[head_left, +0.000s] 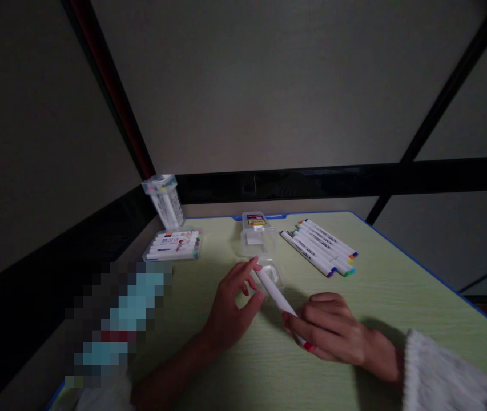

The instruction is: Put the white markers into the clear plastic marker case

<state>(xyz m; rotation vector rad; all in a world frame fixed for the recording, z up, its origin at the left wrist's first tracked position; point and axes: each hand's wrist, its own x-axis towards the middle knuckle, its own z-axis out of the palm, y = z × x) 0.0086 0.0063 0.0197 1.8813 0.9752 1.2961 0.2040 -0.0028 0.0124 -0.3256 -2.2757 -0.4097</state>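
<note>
A white marker with red at its lower end is held slanting above the table. My right hand grips it near that red end, with thumb and fingers closed round the barrel. At the upper end, the fingertips of my left hand touch or nearly touch the barrel, with the thumb spread apart from them. Just beyond the hands lies a clear plastic case with its lid open. Part of that case is hidden by the left fingers and the marker.
Several loose white markers with coloured ends lie at the right. On the left are a flat clear pack of markers and an upright clear tub of markers. The pale green table has a blue edge, with a wall behind.
</note>
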